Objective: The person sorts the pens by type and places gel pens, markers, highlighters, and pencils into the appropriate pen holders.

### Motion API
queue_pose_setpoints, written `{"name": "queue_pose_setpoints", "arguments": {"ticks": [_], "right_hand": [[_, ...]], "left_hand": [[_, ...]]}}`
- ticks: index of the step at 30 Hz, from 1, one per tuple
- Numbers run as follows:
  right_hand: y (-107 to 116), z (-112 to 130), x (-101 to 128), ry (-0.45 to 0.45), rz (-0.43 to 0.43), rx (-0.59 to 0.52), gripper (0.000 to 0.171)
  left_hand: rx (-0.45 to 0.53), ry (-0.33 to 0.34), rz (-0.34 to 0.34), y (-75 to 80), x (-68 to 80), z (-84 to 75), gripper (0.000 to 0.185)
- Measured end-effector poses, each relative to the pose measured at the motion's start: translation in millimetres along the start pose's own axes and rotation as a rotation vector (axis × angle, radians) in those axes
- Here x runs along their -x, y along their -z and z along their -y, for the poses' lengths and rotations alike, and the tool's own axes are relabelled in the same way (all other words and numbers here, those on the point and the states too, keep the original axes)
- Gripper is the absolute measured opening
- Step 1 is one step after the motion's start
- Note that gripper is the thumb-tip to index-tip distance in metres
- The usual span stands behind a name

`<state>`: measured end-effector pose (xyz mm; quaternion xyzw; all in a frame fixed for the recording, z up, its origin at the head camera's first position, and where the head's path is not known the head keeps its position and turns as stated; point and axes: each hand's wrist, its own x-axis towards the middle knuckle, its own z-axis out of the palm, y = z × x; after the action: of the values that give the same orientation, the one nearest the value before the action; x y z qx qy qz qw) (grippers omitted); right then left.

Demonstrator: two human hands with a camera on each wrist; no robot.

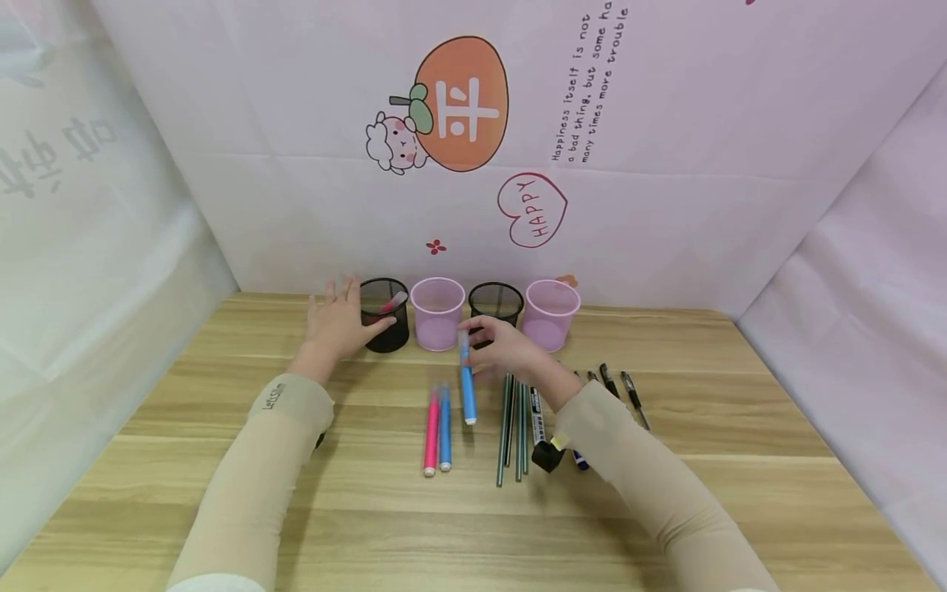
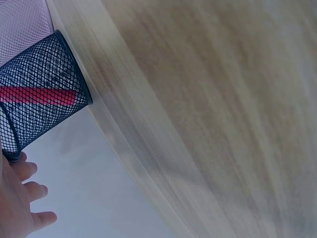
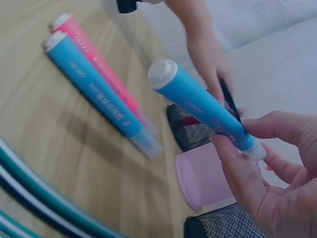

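My left hand (image 1: 336,325) holds the leftmost black mesh pen cup (image 1: 386,333) near its rim, thumb across the front and the other fingers spread at its left side. A red marker (image 2: 54,95) shows through that cup's mesh. My right hand (image 1: 506,349) pinches a blue marker (image 3: 198,106) by its clear-capped end, between thumb and fingers. This marker hangs with its white end down, in front of the cups. On the table to its left, a pink marker (image 1: 431,436) and another blue marker (image 1: 445,432) lie side by side.
Right of the held cup stand a pink mesh cup (image 1: 438,321), a second black mesh cup (image 1: 496,289) and another pink cup (image 1: 550,316). Several dark green pencils (image 1: 510,436), a white marker with a black cap (image 1: 538,415) and black pens (image 1: 634,393) lie at the right.
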<state>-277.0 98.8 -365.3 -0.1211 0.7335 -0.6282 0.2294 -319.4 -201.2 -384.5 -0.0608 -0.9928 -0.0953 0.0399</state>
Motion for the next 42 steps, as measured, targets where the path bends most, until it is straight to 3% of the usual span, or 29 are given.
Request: {"name": "queue_pose_setpoints", "arguments": {"ticks": [17, 22, 30, 37, 42], "right_hand": [[-5, 24, -12, 0.093, -0.028, 0.006, 0.060], [-13, 29, -19, 0.139, -0.069, -0.053, 0.062], [-28, 29, -33, 0.200, -0.270, -0.210, 0.064], [-36, 29, -44, 0.312, -0.498, -0.334, 0.062], [-45, 27, -54, 0.409, -0.591, -0.465, 0.063]], "left_hand": [[0.002, 0.000, -0.003, 0.5, 2.6, -2.8, 0.105], [-0.001, 0.003, -0.007, 1.9, 4.0, -2.6, 0.106], [0.004, 0.007, -0.004, 3.4, 5.1, -5.0, 0.106], [-0.006, -0.003, -0.017, 1.7, 2.7, -3.7, 0.106], [-0.028, -0.009, -0.025, 0.7, 2.3, -2.2, 0.108]]}}
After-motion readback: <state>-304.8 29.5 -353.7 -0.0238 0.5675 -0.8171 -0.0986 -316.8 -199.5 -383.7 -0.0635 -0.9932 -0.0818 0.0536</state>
